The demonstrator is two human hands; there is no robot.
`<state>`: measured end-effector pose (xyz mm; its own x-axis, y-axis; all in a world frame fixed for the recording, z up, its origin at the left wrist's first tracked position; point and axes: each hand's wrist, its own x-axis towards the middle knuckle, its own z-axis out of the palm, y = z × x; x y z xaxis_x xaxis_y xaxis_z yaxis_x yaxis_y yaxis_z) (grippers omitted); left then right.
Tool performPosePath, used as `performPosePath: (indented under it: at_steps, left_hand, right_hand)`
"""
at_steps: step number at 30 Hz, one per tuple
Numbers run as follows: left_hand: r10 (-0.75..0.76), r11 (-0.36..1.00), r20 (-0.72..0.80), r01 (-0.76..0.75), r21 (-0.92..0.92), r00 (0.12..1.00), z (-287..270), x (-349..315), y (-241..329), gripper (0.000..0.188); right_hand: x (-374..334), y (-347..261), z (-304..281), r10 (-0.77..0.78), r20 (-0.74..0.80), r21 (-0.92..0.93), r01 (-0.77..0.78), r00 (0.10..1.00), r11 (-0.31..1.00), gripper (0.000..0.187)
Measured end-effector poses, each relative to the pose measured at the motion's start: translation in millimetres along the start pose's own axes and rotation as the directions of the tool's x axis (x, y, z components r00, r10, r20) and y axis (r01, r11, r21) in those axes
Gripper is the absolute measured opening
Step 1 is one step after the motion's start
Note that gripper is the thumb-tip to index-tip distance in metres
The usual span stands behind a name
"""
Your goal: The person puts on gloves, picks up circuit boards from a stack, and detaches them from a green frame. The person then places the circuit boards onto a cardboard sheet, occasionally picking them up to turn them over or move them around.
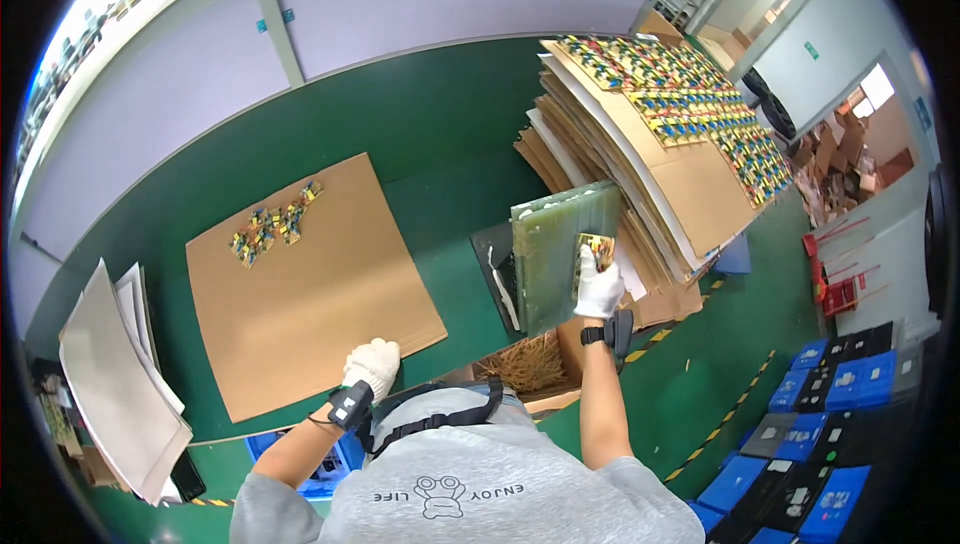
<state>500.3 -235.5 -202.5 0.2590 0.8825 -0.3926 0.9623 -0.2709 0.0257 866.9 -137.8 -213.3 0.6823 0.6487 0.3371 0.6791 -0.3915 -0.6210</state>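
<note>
My right hand (pixel 600 291), in a white glove, grips a small circuit board (pixel 599 250) with yellow and other coloured parts. It is in front of a thick green slab (pixel 556 274), which stands on a dark flat base (pixel 494 269); I cannot tell whether board and slab touch. My left hand (pixel 373 364), also gloved, is closed like a fist at the near edge of a brown cardboard sheet (pixel 310 314). Whatever its fingers may hold is hidden. Near the far edge of that sheet lies a cluster of several similar small boards (pixel 272 227).
At right rises a tall stack of cardboard sheets (pixel 660 184), topped with rows of boards (pixel 690 104). White sheets (pixel 120 394) lean at left. An open carton (pixel 530 364) sits below the green table's (pixel 440 144) near edge. Blue and black bins (pixel 800 434) cover the floor at right.
</note>
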Motion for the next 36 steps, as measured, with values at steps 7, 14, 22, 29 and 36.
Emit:
performPosePath:
  at_steps: [7,14,22,29,36]
  left_hand:
    - [-0.067,0.997,0.144,0.070,-0.015,0.987,1,8,6,0.014]
    - [-0.005,0.999,0.106,0.010,-0.051,0.994,2,9,-2,0.015]
    - [0.025,0.780,0.128,0.061,-0.622,0.991,-72,12,30,0.055]
    - [0.096,-0.139,0.065,0.078,-0.987,0.993,-105,30,94,0.042]
    - [0.030,-0.210,-0.065,-0.058,-0.976,0.997,-100,30,53,0.029]
  right_hand:
    - [11,6,10,-0.131,-0.087,0.075,0.138,0.988,0.988,0.052]
    - [-10,-5,12,-0.041,-0.070,0.131,0.050,0.997,0.990,0.051]
    - [-46,-24,2,0.246,0.279,0.649,-0.371,0.928,0.664,0.052]
    - [-105,-85,-40,0.220,0.733,0.465,-0.710,0.644,0.528,0.065]
    - [8,-55,-34,-0.285,0.167,0.805,0.036,0.944,0.592,0.034]
